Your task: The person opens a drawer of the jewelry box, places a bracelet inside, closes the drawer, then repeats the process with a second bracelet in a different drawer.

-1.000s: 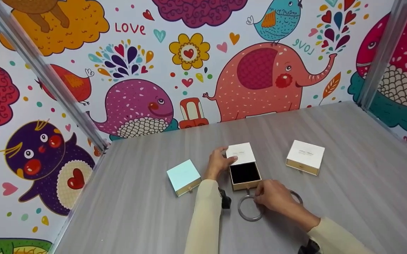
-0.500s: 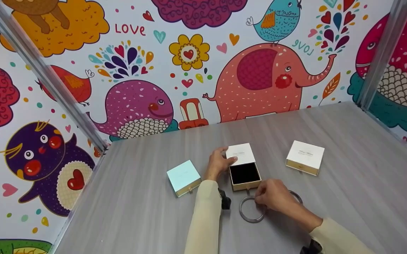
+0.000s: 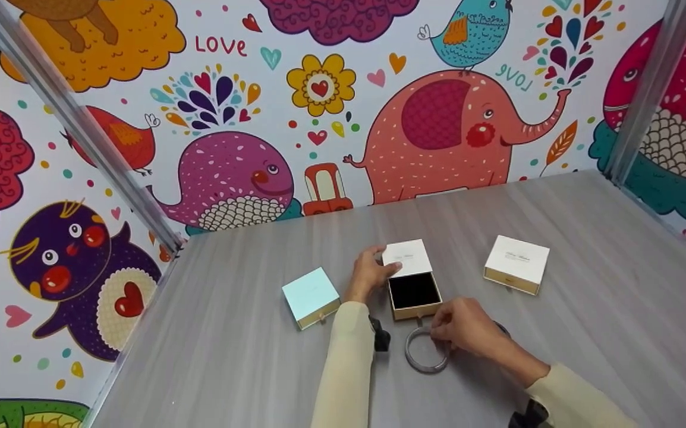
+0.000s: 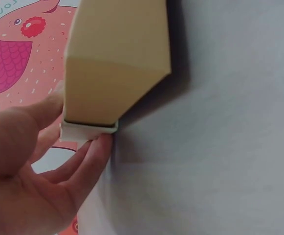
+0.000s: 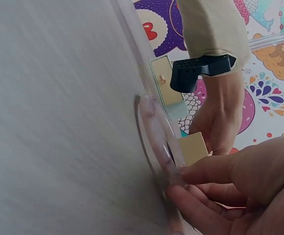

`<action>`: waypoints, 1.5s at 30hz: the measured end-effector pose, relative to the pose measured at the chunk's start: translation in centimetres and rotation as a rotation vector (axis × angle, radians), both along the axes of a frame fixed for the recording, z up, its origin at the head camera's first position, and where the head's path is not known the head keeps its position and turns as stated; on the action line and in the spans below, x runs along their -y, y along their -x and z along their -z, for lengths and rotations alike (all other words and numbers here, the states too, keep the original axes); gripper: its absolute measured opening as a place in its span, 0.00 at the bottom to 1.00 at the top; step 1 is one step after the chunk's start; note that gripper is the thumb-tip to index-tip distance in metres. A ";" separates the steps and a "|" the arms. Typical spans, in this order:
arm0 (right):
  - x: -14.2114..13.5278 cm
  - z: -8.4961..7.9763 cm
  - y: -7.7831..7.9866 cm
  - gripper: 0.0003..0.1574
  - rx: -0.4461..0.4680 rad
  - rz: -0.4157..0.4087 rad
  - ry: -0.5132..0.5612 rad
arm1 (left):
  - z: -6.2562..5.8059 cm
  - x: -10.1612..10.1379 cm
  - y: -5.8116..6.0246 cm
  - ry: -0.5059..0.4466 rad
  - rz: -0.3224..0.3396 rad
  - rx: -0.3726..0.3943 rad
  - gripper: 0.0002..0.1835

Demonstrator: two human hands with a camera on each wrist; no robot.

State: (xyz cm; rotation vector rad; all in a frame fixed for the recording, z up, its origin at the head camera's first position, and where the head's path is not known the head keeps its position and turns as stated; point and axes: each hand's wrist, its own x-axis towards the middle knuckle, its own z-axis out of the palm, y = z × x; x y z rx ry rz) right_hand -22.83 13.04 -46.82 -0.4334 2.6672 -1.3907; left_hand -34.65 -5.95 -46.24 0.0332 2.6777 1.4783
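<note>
Pinching a gray ring point(image 3: 428, 370) by its upper right edge, the right hand point(image 3: 465, 326) slants in over the desk point(image 3: 242, 356); the ring sits just on the person's side of the pulled-out drawer point(image 3: 417, 312); the left hand point(image 3: 370, 274), forearm reaching forward, grips the white box point(image 3: 409, 252), thumb on top.

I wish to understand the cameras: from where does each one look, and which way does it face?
Head: on the head, forward and down at the table; left hand, right hand and sleeves show.
Left wrist: on that wrist, towards the open box; left hand shows.
Right wrist: on that wrist, towards the pinched bangle; right hand, left hand and left sleeve show.
Shared by head and right wrist: mint box.
</note>
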 end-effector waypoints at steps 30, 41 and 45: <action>-0.1 -2.4 2.0 0.03 -0.059 0.083 -0.031 | 0.1 0.3 0.0 -0.001 0.005 -0.003 0.31; 0.0 -3.4 3.4 0.04 -0.080 0.118 -0.047 | 0.1 0.0 0.1 -0.011 -0.013 0.012 0.31; 0.3 -3.7 4.1 0.03 -0.118 0.143 -0.088 | 0.0 0.1 0.0 -0.014 -0.005 -0.013 0.31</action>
